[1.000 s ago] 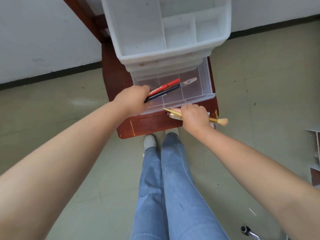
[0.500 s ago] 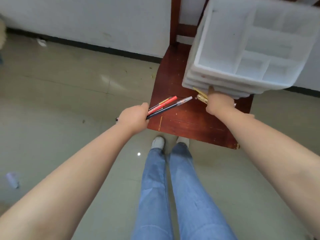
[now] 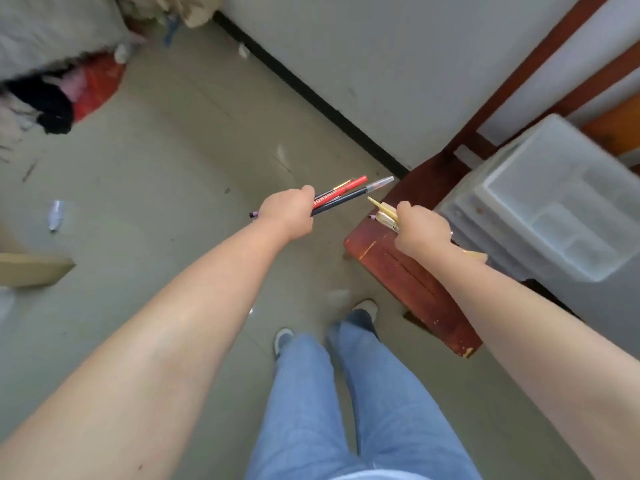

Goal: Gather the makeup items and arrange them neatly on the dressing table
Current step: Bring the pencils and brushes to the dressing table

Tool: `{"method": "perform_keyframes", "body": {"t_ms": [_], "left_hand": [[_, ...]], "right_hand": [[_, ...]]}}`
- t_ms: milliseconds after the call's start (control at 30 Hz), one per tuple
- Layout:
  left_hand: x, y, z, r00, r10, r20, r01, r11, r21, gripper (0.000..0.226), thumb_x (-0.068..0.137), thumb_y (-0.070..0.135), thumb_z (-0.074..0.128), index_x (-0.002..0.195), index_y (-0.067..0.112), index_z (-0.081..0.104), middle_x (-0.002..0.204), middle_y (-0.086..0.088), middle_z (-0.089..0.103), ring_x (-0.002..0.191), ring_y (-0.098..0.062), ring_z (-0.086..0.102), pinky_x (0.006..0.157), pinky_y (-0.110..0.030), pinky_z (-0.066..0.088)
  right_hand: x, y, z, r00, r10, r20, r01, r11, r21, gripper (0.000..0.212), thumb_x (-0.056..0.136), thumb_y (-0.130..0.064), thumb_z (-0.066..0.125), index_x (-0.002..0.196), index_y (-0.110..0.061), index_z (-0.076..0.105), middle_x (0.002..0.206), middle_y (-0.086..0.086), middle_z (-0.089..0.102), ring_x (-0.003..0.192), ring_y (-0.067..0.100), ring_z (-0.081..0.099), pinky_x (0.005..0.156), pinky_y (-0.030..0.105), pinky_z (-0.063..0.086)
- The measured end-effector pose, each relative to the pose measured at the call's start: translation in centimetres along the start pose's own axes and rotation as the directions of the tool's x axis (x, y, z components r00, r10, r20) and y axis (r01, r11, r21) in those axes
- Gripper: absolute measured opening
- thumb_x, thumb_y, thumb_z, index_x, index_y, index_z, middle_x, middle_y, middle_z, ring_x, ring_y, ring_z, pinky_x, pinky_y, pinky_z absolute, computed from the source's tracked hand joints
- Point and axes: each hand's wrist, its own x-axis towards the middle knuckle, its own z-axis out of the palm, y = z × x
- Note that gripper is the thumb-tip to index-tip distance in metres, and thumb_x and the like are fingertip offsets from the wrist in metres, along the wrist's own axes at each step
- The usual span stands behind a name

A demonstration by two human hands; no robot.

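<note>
Left hand point(image 3: 289, 216) is a closed fist around a bundle of makeup pencils point(image 3: 341, 197): a red one, a dark one with a clear cap, and a thin gold-tipped one showing behind them. The tips stick out up and to the right of the fist, and a short purple-ended stub pokes out the other side. The bundle is in the air over the floor point(image 3: 166, 188), just left of the wooden stool point(image 3: 398, 271). Right hand point(image 3: 422, 233) is also curled tight, gripping a cluster of gold and yellowish makeup sticks point(image 3: 382, 211). Their ends point up-left toward the pencils, not touching them; a small pink tip shows at the lower edge of the cluster, and a pale end comes out behind the wrist on the right. I can't tell exactly how many pieces it holds. That hand is above the stool's near-left corner. On the stool, right of the hand, sits a white plastic drawer organiser point(image 3: 554, 202), its top tray split into compartments, blurred. The person stands in blue jeans point(image 3: 346, 393) with pale shoes, feet just beside the stool. A white wall with a dark baseboard runs diagonally behind. Top left is a blurred pile of cloth point(image 3: 52, 95), red and black among it, plus a few scraps of litter on the floor.
</note>
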Motion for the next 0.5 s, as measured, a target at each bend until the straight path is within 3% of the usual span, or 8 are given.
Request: {"method": "perform_keyframes", "body": {"t_ms": [133, 267, 400, 500], "left_hand": [[-6.7, -5.9, -1.2, 0.981, -0.183, -0.070, 0.177, 0.981, -0.085, 0.018, 0.087, 0.011, 0.045, 0.104, 0.008, 0.041, 0.101, -0.015, 0.058, 0.079, -0.031, 0.049, 0.062, -0.032, 0.036], [-16.3, -12.8, 1.0, 0.932, -0.355, -0.078, 0.333, 0.920, -0.209, 0.021, 0.087, 0.012, 0.045, 0.108, 0.007, 0.042, 0.107, -0.015, 0.058, 0.097, -0.035, 0.056, 0.066, -0.032, 0.036], [-28.4, -19.8, 6.1, 0.859, -0.508, -0.061, 0.470, 0.830, -0.300, 0.022, 0.087, 0.013, 0.046, 0.108, 0.007, 0.043, 0.106, -0.016, 0.059, 0.095, -0.034, 0.057, 0.066, -0.032, 0.035], [-38.2, -24.6, 11.9, 0.758, -0.652, -0.007, 0.593, 0.695, -0.407, 0.023, 0.087, 0.013, 0.047, 0.108, 0.006, 0.044, 0.107, -0.016, 0.059, 0.095, -0.035, 0.057, 0.065, -0.032, 0.035]], "right_hand": [[-1.7, -8.0, -4.1, 0.973, -0.216, -0.077, 0.206, 0.972, -0.114, 0.023, 0.075, -0.002, 0.052, 0.087, -0.010, 0.034, 0.080, 0.007, 0.045, 0.068, 0.028, 0.044, 0.057, 0.031, 0.032], [-6.0, -17.5, -4.8, 0.905, -0.411, -0.108, 0.374, 0.892, -0.253, 0.026, 0.076, -0.003, 0.053, 0.100, -0.005, 0.044, 0.091, 0.012, 0.057, 0.073, 0.032, 0.053, 0.057, 0.031, 0.032], [-12.8, -28.2, -2.3, 0.830, -0.557, -0.024, 0.518, 0.786, -0.337, 0.028, 0.076, -0.002, 0.050, 0.104, -0.005, 0.045, 0.097, 0.013, 0.059, 0.083, 0.034, 0.059, 0.052, 0.027, 0.028], [-19.1, -36.3, 2.0, 0.739, -0.666, 0.100, 0.647, 0.660, -0.382, 0.034, 0.076, -0.002, 0.050, 0.110, -0.007, 0.044, 0.098, 0.012, 0.059, 0.083, 0.033, 0.059, 0.053, 0.027, 0.031]]}}
